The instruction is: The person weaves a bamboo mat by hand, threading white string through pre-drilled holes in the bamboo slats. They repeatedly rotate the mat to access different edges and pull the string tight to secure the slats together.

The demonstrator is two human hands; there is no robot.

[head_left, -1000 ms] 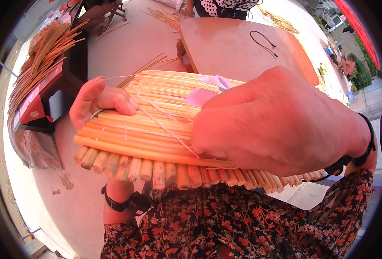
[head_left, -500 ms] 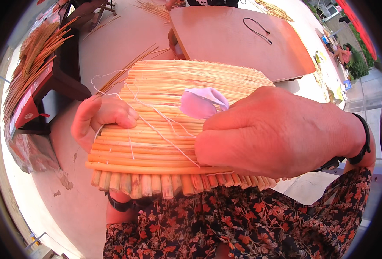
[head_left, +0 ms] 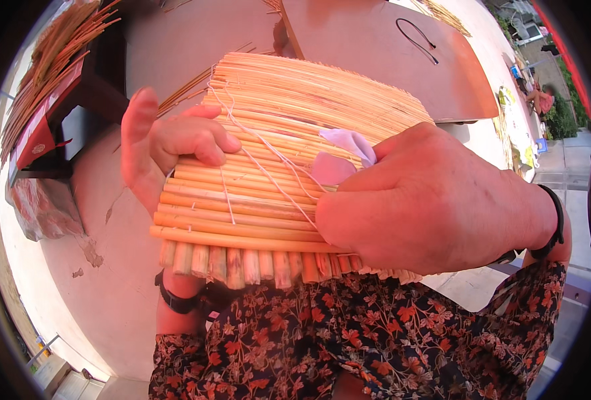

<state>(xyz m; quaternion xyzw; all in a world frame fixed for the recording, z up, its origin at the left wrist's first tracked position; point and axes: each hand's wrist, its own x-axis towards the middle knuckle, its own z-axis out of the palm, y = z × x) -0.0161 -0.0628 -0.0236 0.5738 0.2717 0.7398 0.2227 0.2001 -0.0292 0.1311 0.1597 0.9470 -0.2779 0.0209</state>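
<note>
A mat of pale reeds (head_left: 242, 220) lies across my lap in stacked rows, with cut stalk ends poking out along its near edge. My left hand (head_left: 175, 137) grips its left edge, thumb raised and fingers bent over the top reeds. Loose white thread (head_left: 262, 137) crosses the reeds from the upper left toward my right hand (head_left: 422, 200). That hand is closed over the mat's right side. A pale lilac cloth (head_left: 339, 160) sticks out of its pinch; whether the fingers also hold the thread is hidden.
A large reddish table (head_left: 389, 73) stands beyond the mat, with a black cord (head_left: 415, 40) lying on it. Bundled reeds (head_left: 59, 60) rest on a dark stand at the left. More reeds lie on the floor. A person (head_left: 542, 100) sits far off at the right.
The mat and both hands sit higher in view and a little to the right. My left fingers reach farther over the reeds. The cloth has changed its fold in my right hand.
</note>
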